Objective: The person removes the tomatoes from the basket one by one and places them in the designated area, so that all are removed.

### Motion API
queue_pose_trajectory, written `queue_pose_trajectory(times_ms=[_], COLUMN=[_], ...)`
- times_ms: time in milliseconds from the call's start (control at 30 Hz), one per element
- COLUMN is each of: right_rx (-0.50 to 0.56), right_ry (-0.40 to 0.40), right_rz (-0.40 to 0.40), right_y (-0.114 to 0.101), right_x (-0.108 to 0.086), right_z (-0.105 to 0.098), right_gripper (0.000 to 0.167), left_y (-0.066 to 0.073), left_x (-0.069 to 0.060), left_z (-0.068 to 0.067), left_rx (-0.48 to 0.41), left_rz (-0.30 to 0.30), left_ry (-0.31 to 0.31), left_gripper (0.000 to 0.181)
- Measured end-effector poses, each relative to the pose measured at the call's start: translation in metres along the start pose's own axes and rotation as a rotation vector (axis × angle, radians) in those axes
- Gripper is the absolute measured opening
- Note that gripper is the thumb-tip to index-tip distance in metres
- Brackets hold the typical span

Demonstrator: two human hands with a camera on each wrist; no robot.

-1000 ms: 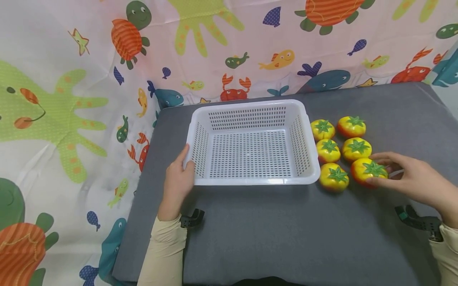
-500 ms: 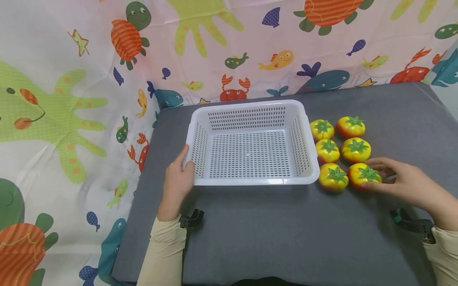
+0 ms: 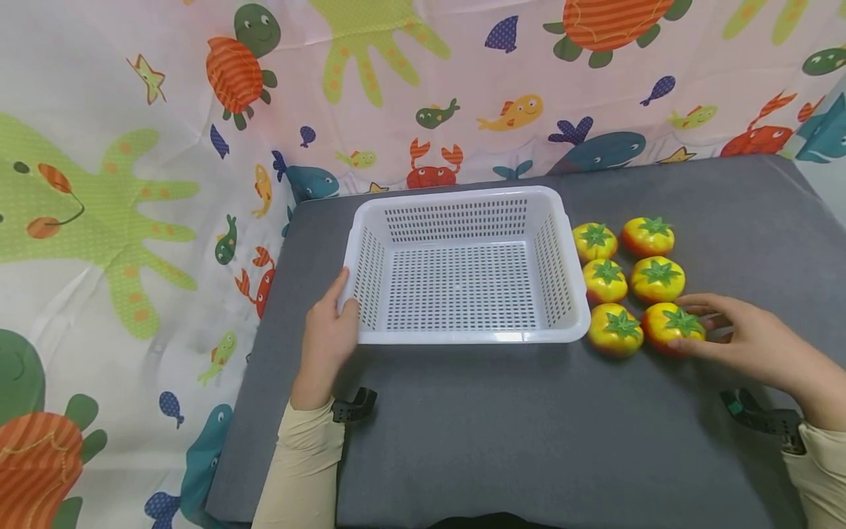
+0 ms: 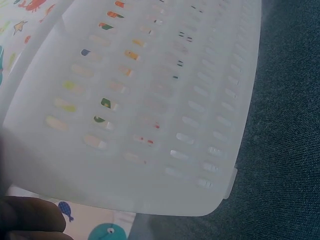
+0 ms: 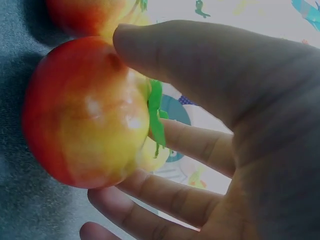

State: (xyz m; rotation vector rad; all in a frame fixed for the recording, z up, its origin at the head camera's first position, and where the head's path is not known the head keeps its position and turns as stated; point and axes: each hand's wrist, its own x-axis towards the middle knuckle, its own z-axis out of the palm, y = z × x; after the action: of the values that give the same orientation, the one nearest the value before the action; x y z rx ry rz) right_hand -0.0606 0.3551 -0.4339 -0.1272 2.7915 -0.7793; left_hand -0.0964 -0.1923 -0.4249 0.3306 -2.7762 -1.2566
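Note:
In the head view a white perforated plastic basket [image 3: 463, 336] stands on the grey table, nothing inside it. My left hand [image 3: 328, 334] grips the basket's left rim near the front corner, thumb on the rim. The left wrist view shows the basket's slotted side and some fingers [image 4: 30, 217] at its edge. To the right of the basket, my right hand [image 3: 747, 330] holds a yellow-red toy tomato [image 3: 667, 330] with a green leafy top. In the right wrist view the thumb and fingers lie around this tomato [image 5: 85, 120], which rests on the table.
Several similar tomatoes stand in two columns beside the basket, among them the front left tomato [image 3: 615, 334] and the back right tomato [image 3: 648, 236]. A cloth with sea animals [image 3: 390, 132] hangs behind and left of the grey table [image 3: 515, 426].
My right hand has shifted the tomato slightly left, up close to the front left tomato, and has since stayed there. The left hand and basket have not moved.

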Motion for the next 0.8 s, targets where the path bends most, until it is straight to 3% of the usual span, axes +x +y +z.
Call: queue_pose_trajectory(times_ms=[267, 533, 633, 800], right_rx=[-0.047, -0.120, -0.113, -0.079], right_ry=[0.011, 0.181, 0.230, 0.199], right_rz=[-0.008, -0.050, -0.069, -0.081], right_y=[-0.003, -0.026, -0.037, -0.056], right_x=[-0.002, 0.001, 0.004, 0.012], right_z=[-0.007, -0.019, -0.022, -0.028], right_gripper=[0.078, 0.080, 0.081, 0.084], left_y=[-0.001, -0.005, -0.001, 0.013], left_x=[0.003, 0.005, 0.006, 0.006], left_z=[-0.001, -0.012, -0.019, -0.027], left_rx=[0.024, 0.093, 0.147, 0.258], left_rz=[0.017, -0.007, 0.033, 0.137], left_ry=[-0.010, -0.069, -0.058, -0.050], left_gripper=[0.061, 0.069, 0.076, 0.079])
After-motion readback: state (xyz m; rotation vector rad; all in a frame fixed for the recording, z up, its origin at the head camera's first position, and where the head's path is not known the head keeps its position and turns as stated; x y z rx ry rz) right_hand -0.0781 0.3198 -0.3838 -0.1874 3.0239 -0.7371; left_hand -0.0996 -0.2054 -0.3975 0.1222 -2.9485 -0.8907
